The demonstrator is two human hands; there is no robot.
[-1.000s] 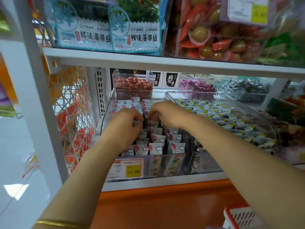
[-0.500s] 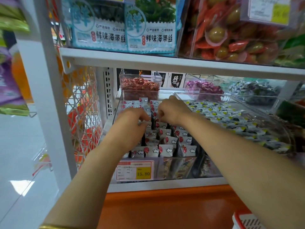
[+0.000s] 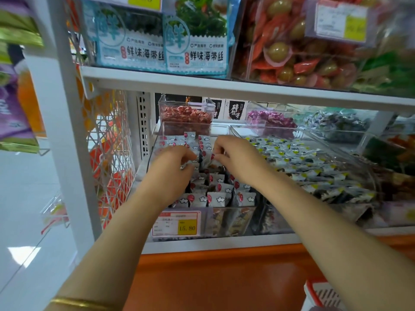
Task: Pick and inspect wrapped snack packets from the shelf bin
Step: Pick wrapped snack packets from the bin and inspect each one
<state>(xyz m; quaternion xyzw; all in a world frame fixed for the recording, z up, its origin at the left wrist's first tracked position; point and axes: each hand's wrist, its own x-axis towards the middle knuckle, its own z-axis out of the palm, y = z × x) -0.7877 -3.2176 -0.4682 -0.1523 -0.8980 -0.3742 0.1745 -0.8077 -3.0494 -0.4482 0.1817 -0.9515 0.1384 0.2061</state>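
Left fingers [image 3: 189,157]: curled down among the packets [image 3: 219,198]; whether they hold one cannot be told.
Right fingers [image 3: 219,147]: curled, thumb and forefinger apparently pinching the top edge of one packet [image 3: 212,157].
Left hand [image 3: 170,173], right hand [image 3: 238,160]: close together over the middle rows of the bin [image 3: 231,218].
Packets: white, red dot, cloud print, standing in rows.
Bin: clear, on the lower shelf [image 3: 224,242], price label [image 3: 177,223] on its front.
Step, by judgement: picking; nothing lifted clear yet.
Next move calls for: a firm pinch, a straight lift past the neighbouring packets, then a turn towards the eyes.
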